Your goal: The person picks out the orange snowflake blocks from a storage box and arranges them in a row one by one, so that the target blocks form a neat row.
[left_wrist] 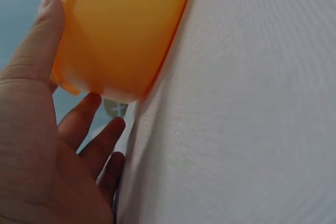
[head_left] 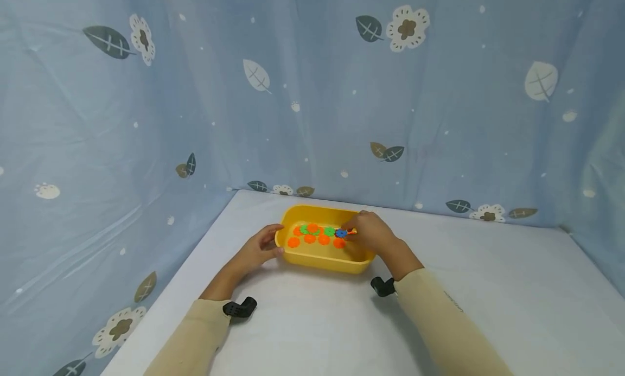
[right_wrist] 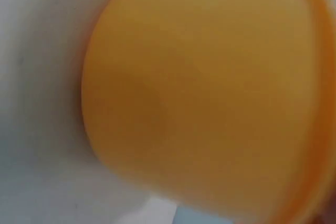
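Observation:
A yellow plastic basin (head_left: 322,263) stands on the white table, with its outer wall filling much of both wrist views. My left hand (head_left: 259,250) holds the basin's left end, thumb toward the front and fingers toward the back. In the left wrist view the thumb (left_wrist: 44,40) lies along the wall. My right hand (head_left: 372,232) reaches over the basin's right side and pinches an orange snowflake disc (head_left: 352,232), partly hidden by the fingers. Right beside it is a blue snowflake disc (head_left: 340,233); whether they are joined I cannot tell. My right fingers are out of the right wrist view.
Several orange discs (head_left: 310,239) and a few green discs (head_left: 329,231) lie inside the basin. A blue patterned curtain (head_left: 322,121) hangs behind and at both sides. White cloth (head_left: 312,322) covers the table.

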{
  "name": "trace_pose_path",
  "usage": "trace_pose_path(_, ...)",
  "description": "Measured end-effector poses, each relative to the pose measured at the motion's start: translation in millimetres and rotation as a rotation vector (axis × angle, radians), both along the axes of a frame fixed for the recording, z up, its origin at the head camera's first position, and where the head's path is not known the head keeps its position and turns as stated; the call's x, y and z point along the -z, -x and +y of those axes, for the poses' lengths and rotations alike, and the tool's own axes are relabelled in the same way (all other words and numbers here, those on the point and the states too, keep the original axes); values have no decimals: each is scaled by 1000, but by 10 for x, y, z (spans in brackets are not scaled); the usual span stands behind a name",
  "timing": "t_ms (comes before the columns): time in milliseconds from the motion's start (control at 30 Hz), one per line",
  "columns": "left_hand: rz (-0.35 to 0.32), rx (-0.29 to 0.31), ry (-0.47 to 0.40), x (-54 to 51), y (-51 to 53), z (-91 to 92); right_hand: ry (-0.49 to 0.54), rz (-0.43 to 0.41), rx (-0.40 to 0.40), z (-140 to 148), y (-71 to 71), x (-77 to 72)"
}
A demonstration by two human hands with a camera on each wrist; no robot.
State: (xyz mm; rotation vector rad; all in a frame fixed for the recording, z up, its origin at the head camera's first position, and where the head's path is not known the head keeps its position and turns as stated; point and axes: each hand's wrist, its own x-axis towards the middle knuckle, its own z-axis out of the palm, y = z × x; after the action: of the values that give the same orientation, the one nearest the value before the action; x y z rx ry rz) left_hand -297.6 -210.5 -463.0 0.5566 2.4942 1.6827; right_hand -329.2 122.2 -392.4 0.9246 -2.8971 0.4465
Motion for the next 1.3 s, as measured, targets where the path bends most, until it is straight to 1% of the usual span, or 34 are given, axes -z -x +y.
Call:
trace_pose_path(33,-3,2,3,-21,-10,3,-4,-32,3,-37,18,13)
trace_pose_path(100,-3,2,17,-112,-63,16,-27,-78,8,-103,55,41)
trace_pose_path(200,-12,7,30,-265,-147,48,-83,-116,25,-180,98,79)
trace_pose_path(267,-11,9,40,-350,-200,77,-128,-122,37,-210,114,97)
trace_pose_path(367,-20,2,53,-390,-228,104,-182,-119,74,-234,129,134)
trace_pose_path(467,-16,-15,62,-250,-147,86,-202,-122,109,-253,122,151)
trace_pose_path(600,-7,-28,62,-56,-23,54,-171,-147,102,-269,114,152)
trace_pose_path(800,4,-30,57,-52,-16,63,-96,-185,88,-279,118,151)
trace_pose_path(933,9,-34,62,-39,-17,52,-15,-218,47,-286,112,169)
trace_pose_path(1033,5,-47,60,-26,-16,41,53,-268,22,-280,107,173)
trace_pose_path(1167,10,-55,61,-8,-12,19,138,-353,40,-257,86,137)
trace_pose_path(1233,13,-53,58,-2,-11,6,167,-372,45,-237,74,105)
trace_pose_path(1300,14,-51,51,-3,-11,-8,177,-363,38,-211,64,69)
